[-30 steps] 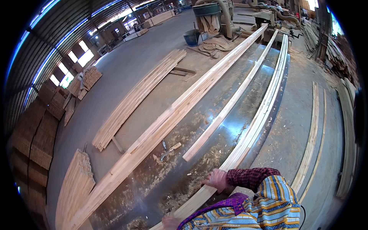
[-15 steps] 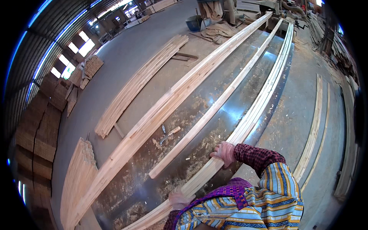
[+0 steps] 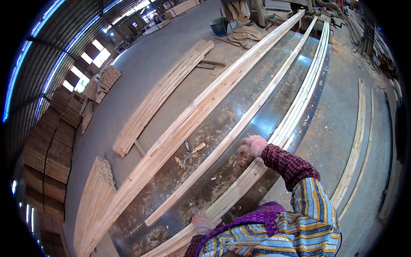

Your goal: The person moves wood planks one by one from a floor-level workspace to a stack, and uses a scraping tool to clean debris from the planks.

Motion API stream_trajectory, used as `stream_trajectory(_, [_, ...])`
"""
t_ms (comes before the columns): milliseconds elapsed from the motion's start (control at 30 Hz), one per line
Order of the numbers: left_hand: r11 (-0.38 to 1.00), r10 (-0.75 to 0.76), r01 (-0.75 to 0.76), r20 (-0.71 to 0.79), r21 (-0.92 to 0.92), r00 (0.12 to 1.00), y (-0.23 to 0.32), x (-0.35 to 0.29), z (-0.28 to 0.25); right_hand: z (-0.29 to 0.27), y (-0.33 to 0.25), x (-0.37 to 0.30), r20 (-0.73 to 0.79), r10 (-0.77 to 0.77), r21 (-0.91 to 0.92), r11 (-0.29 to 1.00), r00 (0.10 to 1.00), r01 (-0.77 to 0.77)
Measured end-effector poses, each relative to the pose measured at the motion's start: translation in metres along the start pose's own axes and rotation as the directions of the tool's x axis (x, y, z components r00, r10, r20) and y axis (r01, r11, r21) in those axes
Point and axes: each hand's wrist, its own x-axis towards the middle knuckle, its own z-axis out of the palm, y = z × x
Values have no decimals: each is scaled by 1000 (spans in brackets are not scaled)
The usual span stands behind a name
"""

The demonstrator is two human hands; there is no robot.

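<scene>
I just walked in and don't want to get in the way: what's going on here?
A person is at a metal table. The left hand is on the right bundle of wood strips; the right hand is farther along, at its edge, and whether it touches is unclear. A single strip lies in the middle, the left bundle beyond it.

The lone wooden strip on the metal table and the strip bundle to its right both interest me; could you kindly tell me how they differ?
The lone strip is a single piece, while the strip bundle is several pieces side by side, forming a wider band. The lone strip's near end is in view; the strip bundle runs past the picture's lower edge. Both are long, pale wood.
</scene>
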Motion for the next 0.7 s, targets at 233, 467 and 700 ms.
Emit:
stream_trajectory(233, [999, -12, 11, -15, -43, 1000, 1, -2, -1, 22, 12, -5, 123, 286, -197, 946, 950, -259])
stream_trajectory(467, [999, -34, 35, 80, -8, 996, 10, 2, -16, 30, 20, -8, 62, 265, -201, 948, 962, -248])
stream_trajectory(700, [997, -80, 78, 88, 20, 993, 7, 3, -11, 44, -31, 33, 198, 6, -157, 987, 980, 25])
